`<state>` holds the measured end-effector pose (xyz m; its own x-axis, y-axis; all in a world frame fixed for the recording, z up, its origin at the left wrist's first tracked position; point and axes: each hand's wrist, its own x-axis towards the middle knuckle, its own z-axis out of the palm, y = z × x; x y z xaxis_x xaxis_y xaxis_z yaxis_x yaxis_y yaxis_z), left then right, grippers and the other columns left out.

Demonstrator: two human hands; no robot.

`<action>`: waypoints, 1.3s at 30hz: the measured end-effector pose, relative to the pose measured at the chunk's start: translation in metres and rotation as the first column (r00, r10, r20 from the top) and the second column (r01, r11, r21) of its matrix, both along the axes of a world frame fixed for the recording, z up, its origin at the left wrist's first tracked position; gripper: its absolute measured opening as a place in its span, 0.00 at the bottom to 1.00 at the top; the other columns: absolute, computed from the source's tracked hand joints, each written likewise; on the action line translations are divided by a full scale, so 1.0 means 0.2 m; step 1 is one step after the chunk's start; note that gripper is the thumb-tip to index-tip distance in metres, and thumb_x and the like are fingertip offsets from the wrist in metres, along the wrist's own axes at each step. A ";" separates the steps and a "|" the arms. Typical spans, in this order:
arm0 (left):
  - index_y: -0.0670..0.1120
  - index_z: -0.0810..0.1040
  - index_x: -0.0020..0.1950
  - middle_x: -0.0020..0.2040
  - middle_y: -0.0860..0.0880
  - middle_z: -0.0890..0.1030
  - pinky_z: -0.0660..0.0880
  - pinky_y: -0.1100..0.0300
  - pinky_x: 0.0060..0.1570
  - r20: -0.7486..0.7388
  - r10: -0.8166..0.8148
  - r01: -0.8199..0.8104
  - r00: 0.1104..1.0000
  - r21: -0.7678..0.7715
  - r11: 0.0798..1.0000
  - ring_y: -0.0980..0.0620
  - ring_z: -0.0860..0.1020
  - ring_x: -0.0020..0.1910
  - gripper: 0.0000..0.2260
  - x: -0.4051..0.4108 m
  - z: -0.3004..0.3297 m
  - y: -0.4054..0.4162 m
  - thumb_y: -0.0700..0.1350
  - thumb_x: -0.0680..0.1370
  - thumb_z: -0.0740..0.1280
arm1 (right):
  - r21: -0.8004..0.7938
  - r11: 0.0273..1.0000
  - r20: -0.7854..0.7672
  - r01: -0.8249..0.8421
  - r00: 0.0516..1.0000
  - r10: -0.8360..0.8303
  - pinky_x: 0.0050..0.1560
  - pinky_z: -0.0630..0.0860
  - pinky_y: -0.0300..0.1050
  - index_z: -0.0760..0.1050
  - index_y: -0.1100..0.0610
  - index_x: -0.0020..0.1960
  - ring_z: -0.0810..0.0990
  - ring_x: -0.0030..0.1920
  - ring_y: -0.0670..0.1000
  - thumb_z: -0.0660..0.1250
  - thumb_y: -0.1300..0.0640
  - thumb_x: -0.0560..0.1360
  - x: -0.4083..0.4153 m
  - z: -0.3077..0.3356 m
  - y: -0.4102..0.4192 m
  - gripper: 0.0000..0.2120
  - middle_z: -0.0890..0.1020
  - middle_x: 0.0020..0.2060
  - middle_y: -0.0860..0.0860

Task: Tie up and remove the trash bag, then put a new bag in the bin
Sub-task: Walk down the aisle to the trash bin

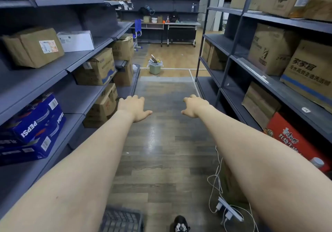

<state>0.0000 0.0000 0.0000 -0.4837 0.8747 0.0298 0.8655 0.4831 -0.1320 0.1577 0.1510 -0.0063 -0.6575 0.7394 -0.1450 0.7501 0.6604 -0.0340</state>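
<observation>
Nothing of the task looks done yet. The bin (155, 68) stands far down the aisle, well beyond both hands, its bag (156, 63) untied and stuffed with rubbish; tying, removal and relining all remain. Left hand (133, 108) and right hand (194, 106) reach forward, fingers loosely spread, holding nothing. Between the hands and the bin runs dark plank floor (161, 141), with shelves (53, 80) of boxes on either side; desks (167, 24) stand beyond the bin.

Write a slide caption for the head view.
Both empty hands, left hand and right hand, reach toward the distant full bin.
</observation>
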 end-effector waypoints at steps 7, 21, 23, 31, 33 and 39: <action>0.45 0.69 0.63 0.61 0.42 0.73 0.70 0.49 0.56 -0.004 0.047 -0.047 0.999 -0.046 0.998 0.42 0.73 0.60 0.25 -0.27 -0.03 0.42 0.63 0.78 0.56 | -0.004 0.999 0.040 0.032 0.999 -0.032 0.55 0.70 0.52 0.62 0.54 0.71 0.69 0.64 0.61 0.60 0.49 0.77 -0.15 -0.05 0.50 0.24 0.65 0.69 0.57; 0.44 0.65 0.69 0.66 0.42 0.70 0.68 0.50 0.59 0.101 0.151 -0.124 0.983 -0.231 0.965 0.42 0.70 0.64 0.28 -0.71 -0.30 1.32 0.63 0.78 0.55 | -0.138 0.990 0.172 0.018 0.985 0.006 0.59 0.70 0.53 0.60 0.54 0.72 0.69 0.66 0.60 0.59 0.51 0.78 -0.62 -0.35 1.46 0.25 0.64 0.69 0.56; 0.44 0.65 0.69 0.66 0.41 0.70 0.68 0.50 0.59 0.120 0.153 -0.121 0.981 -0.239 0.964 0.42 0.70 0.65 0.28 -0.78 -0.33 1.42 0.63 0.78 0.55 | -0.150 0.989 0.183 0.016 0.983 0.011 0.61 0.69 0.53 0.59 0.53 0.73 0.68 0.66 0.60 0.59 0.50 0.77 -0.69 -0.38 1.57 0.26 0.64 0.69 0.56; 0.44 0.64 0.71 0.68 0.42 0.69 0.69 0.50 0.59 0.135 0.144 -0.106 0.980 -0.252 0.962 0.41 0.70 0.65 0.29 -1.28 -0.40 2.00 0.63 0.79 0.55 | -0.154 0.988 0.190 0.010 0.982 0.020 0.62 0.69 0.54 0.59 0.54 0.73 0.68 0.67 0.60 0.60 0.48 0.78 -1.16 -0.45 2.15 0.26 0.64 0.70 0.56; 0.43 0.64 0.71 0.68 0.41 0.70 0.69 0.49 0.59 0.158 0.141 -0.101 0.977 -0.234 0.967 0.41 0.70 0.65 0.29 -1.44 -0.40 2.19 0.62 0.79 0.55 | -0.163 0.986 0.189 0.019 0.982 0.013 0.61 0.69 0.54 0.60 0.54 0.72 0.68 0.66 0.60 0.60 0.48 0.78 -1.31 -0.42 2.32 0.25 0.64 0.69 0.57; 0.44 0.64 0.72 0.68 0.42 0.69 0.69 0.51 0.59 0.185 0.135 -0.087 0.973 -0.249 0.965 0.42 0.69 0.66 0.29 -1.78 -0.42 2.66 0.62 0.79 0.55 | -0.213 0.976 0.120 0.034 0.993 -0.009 0.61 0.70 0.53 0.61 0.55 0.72 0.69 0.65 0.59 0.59 0.50 0.78 -1.66 -0.41 2.79 0.24 0.65 0.69 0.57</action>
<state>-0.3567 0.5319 -0.0846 -0.5530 0.7851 -0.2791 0.8287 0.5530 -0.0862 -0.1740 0.7090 -0.0885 -0.6107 0.6965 -0.3767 0.7713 0.6309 -0.0840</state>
